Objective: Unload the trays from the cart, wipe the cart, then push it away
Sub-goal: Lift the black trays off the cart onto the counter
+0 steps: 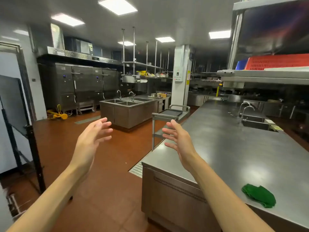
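Note:
A grey metal cart (164,116) stands ahead beside the left edge of a long steel counter (234,144). One dark tray (171,112) lies on the cart's top shelf; its lower shelves are mostly hidden behind the counter and my right hand. A crumpled green cloth (260,195) lies on the counter near its front right. My left hand (93,138) and my right hand (178,138) are raised in the air in front of me, palms facing each other, fingers spread and holding nothing. Both hands are well short of the cart.
A steel sink island (127,111) with taps stands across the red tiled floor (100,181). Another sink (255,123) is set in the counter at right, under a shelf with red crates (277,61). A black stand (33,156) rises at left. Floor drain grates (137,169) lie near the counter.

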